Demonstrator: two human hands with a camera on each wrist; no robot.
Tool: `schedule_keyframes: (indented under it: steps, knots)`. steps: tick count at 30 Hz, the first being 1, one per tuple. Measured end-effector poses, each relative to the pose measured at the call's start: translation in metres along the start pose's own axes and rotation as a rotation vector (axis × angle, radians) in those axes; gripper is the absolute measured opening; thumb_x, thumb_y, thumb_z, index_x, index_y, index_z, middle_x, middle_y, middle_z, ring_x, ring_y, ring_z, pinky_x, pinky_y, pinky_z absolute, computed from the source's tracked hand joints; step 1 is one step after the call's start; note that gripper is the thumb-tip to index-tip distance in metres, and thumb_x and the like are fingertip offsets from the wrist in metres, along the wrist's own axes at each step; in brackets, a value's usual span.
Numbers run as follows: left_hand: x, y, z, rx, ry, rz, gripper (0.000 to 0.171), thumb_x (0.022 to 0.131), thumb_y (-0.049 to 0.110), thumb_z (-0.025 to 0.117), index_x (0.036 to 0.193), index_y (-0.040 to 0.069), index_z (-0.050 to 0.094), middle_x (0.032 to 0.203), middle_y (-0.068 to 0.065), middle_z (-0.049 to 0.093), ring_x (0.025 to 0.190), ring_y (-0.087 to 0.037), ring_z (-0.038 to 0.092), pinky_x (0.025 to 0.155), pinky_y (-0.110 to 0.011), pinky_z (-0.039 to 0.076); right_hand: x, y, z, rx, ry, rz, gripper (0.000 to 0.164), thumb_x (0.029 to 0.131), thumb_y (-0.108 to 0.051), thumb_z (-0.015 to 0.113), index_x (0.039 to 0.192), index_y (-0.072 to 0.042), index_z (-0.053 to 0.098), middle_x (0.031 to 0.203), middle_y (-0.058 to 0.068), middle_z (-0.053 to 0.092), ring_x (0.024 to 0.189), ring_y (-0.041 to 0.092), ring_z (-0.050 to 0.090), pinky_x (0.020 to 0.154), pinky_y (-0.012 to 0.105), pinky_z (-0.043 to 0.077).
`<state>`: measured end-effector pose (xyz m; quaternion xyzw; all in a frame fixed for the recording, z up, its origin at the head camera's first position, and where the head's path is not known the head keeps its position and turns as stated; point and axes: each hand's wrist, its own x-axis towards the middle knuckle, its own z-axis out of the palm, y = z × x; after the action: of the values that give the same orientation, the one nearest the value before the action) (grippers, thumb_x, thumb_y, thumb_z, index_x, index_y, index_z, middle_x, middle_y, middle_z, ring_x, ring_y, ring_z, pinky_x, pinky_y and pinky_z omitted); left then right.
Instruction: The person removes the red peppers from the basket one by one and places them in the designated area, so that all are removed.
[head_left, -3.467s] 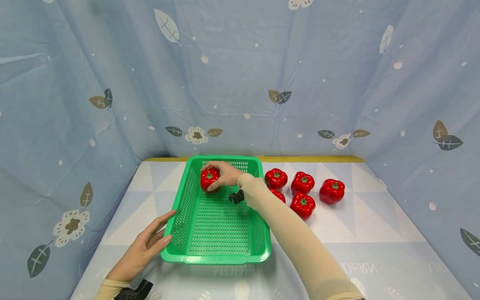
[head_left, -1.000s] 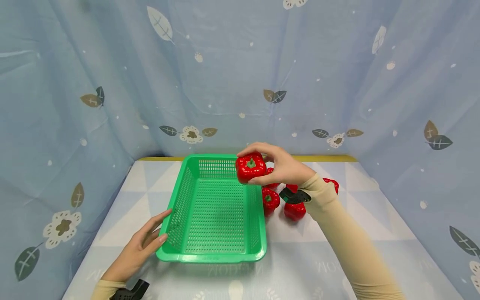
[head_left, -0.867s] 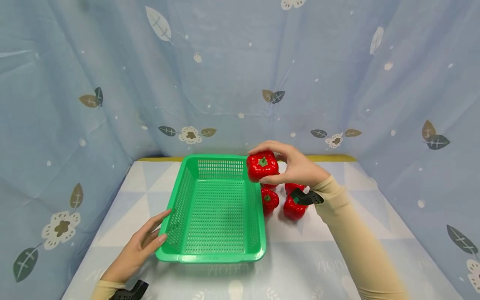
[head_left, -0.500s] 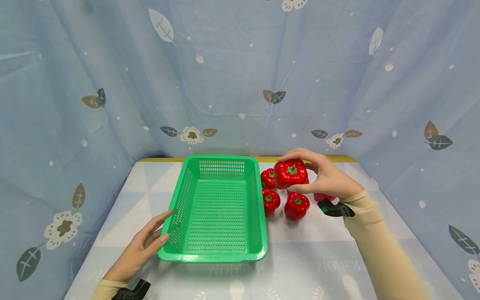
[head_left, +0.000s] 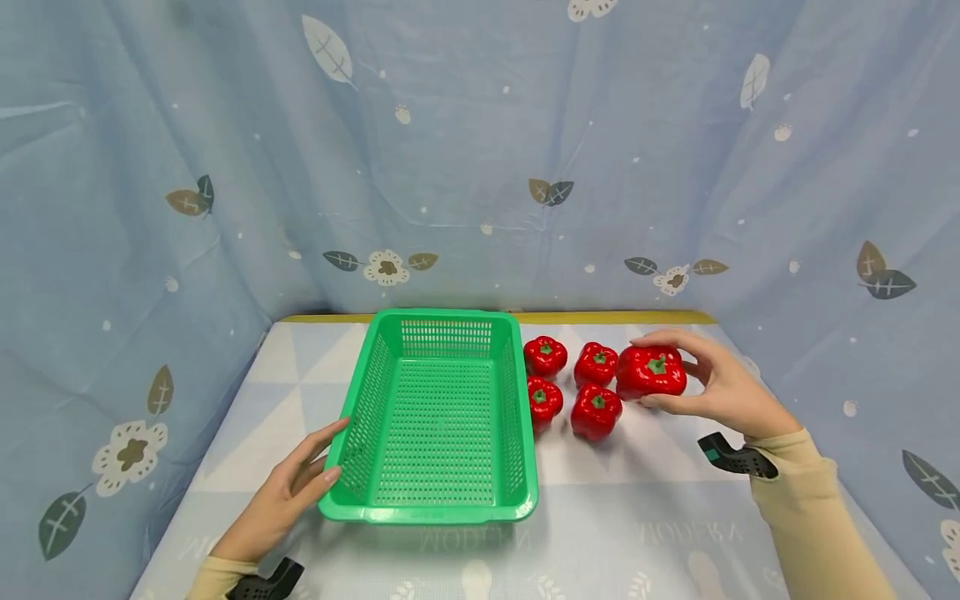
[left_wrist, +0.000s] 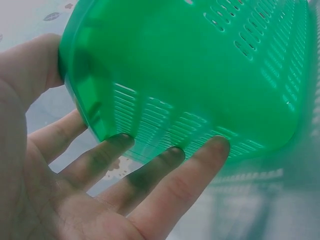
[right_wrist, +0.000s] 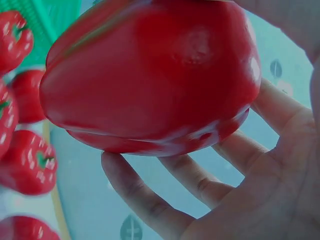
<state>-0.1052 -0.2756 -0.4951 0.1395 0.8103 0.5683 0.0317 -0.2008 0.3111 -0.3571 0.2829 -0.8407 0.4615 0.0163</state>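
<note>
My right hand (head_left: 712,383) grips a shiny red bell pepper (head_left: 651,372) with a green stem, at the right of the other peppers. In the right wrist view the held pepper (right_wrist: 150,75) fills the top, fingers beneath its lower side. My left hand (head_left: 281,492) touches the near left corner of a green plastic basket (head_left: 431,515), fingers nearly straight. The left wrist view has those fingers (left_wrist: 180,190) against the slotted outer wall, with the thumb by the rim. Only bare perforated floor shows inside the basket.
Right of the basket stand several loose red bell peppers (head_left: 596,412), two close to its wall. The patterned table (head_left: 600,533) ends at a yellow back edge (head_left: 622,317). Blue printed curtains (head_left: 480,150) enclose the back and sides.
My right hand lifted the pepper out of the basket and carried it right, past the others. It now covers the rightmost table pepper. The left hand has stayed at the basket's corner.
</note>
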Motion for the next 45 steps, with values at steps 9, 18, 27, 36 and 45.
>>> schedule_keyframes:
  steps: [9, 18, 27, 36, 45]
  knots:
    - [-0.001, -0.002, 0.002, -0.042, -0.006, 0.005, 0.06, 0.117, 0.014, 0.054, 0.173, 0.026, 0.035, 0.177, -0.012, 0.027, 0.158, -0.055, 0.024, 0.11, -0.017, 0.04, -0.029, 0.027, -0.007, -0.016, 0.052, 0.08, 0.065, 0.087, 0.0, 0.092, 0.145, -0.014, 0.067, 0.141, 0.004, 0.066, 0.128, 0.022, 0.06, 0.097, 0.022, 0.058]
    - [0.0, -0.001, 0.001, -0.022, 0.005, 0.008, 0.06, 0.117, 0.015, 0.055, 0.173, 0.027, 0.035, 0.178, -0.01, 0.028, 0.159, -0.054, 0.025, 0.11, -0.016, 0.04, -0.044, 0.048, -0.002, -0.017, 0.084, 0.155, 0.062, 0.088, -0.003, 0.093, 0.144, -0.016, 0.068, 0.146, 0.003, 0.064, 0.126, 0.018, 0.063, 0.093, 0.025, 0.06]
    - [0.0, -0.002, 0.001, -0.013, 0.003, -0.005, 0.06, 0.117, 0.017, 0.055, 0.173, 0.028, 0.035, 0.178, -0.009, 0.027, 0.16, -0.054, 0.023, 0.111, -0.012, 0.037, -0.053, 0.071, 0.012, 0.012, 0.081, 0.177, 0.064, 0.089, -0.006, 0.093, 0.146, -0.013, 0.067, 0.143, 0.007, 0.063, 0.123, 0.017, 0.062, 0.093, 0.026, 0.061]
    - [0.0, -0.001, 0.003, -0.02, 0.009, -0.011, 0.06, 0.117, 0.018, 0.056, 0.172, 0.028, 0.035, 0.178, -0.009, 0.027, 0.159, -0.053, 0.025, 0.111, -0.012, 0.036, -0.058, 0.087, 0.023, 0.002, 0.08, 0.182, 0.063, 0.091, -0.009, 0.092, 0.148, -0.01, 0.066, 0.15, 0.013, 0.06, 0.126, 0.01, 0.059, 0.094, 0.025, 0.06]
    - [-0.001, -0.003, 0.002, -0.033, -0.001, -0.005, 0.06, 0.118, 0.017, 0.055, 0.173, 0.028, 0.035, 0.178, -0.01, 0.027, 0.159, -0.054, 0.024, 0.112, -0.011, 0.035, -0.062, 0.106, 0.027, 0.004, 0.084, 0.218, 0.062, 0.091, -0.011, 0.092, 0.148, -0.011, 0.066, 0.148, 0.012, 0.061, 0.12, 0.012, 0.062, 0.092, 0.026, 0.062]
